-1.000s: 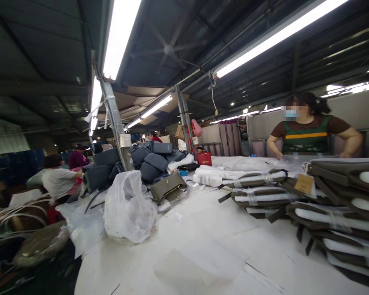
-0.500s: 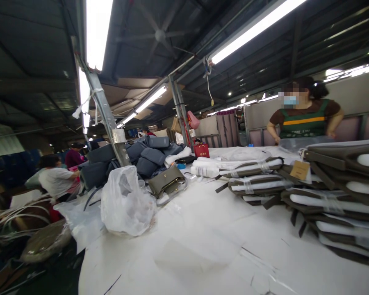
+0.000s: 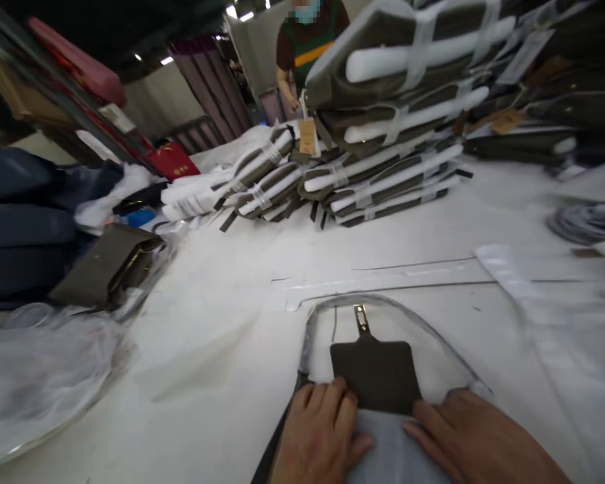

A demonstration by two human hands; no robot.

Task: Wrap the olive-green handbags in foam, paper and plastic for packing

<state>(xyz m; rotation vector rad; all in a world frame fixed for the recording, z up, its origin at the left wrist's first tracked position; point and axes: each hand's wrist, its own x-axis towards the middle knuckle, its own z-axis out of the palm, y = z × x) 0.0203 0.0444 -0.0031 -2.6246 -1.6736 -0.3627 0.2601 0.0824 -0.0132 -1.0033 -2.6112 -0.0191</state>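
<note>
At the lower edge lies a handbag, its dark olive flap (image 3: 378, 373) turned away from me with a gold-coloured clasp plate (image 3: 361, 318) at the tip. A handle wrapped in greyish film (image 3: 383, 300) arches beyond the flap. Pale grey sheeting (image 3: 386, 444) covers the part nearest me. My left hand (image 3: 320, 430) has its fingers bent over the bag's left edge, touching the flap's corner. My right hand (image 3: 476, 433) grips the right edge, its thumb and fingers by the flap's other corner. The bag's lower body is out of frame.
Padded, taped olive bags (image 3: 398, 128) are stacked across the table's far side. Another olive bag (image 3: 105, 265) and a clear plastic bag (image 3: 45, 376) lie left, near dark blue cases (image 3: 23, 222). White strips (image 3: 524, 302) lie right. A co-worker (image 3: 302, 60) stands behind the stack.
The view has swung down and to the right. Both my hands and the handbag under them now show at the bottom; earlier neither was in view.
</note>
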